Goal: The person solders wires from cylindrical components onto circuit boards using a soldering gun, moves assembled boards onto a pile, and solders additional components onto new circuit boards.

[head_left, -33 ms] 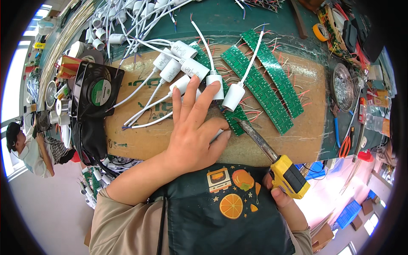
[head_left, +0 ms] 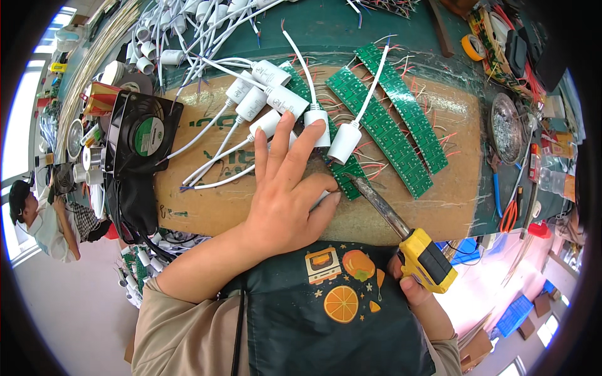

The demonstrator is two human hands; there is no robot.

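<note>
On the green bench (head_left: 332, 31) I see a brown sheet (head_left: 439, 210), a black fan (head_left: 145, 135) at its left edge. Green circuit boards (head_left: 379, 133) lie from its middle rightward. The soldering iron (head_left: 429, 262), gripped by the right hand (head_left: 412, 289) off its near edge, points at the leftmost strip. Mid-sheet, the left hand (head_left: 279, 216) spreads, fingers touching white sockets (head_left: 345, 144); I can't tell whether its thumb pinches anything.
</note>
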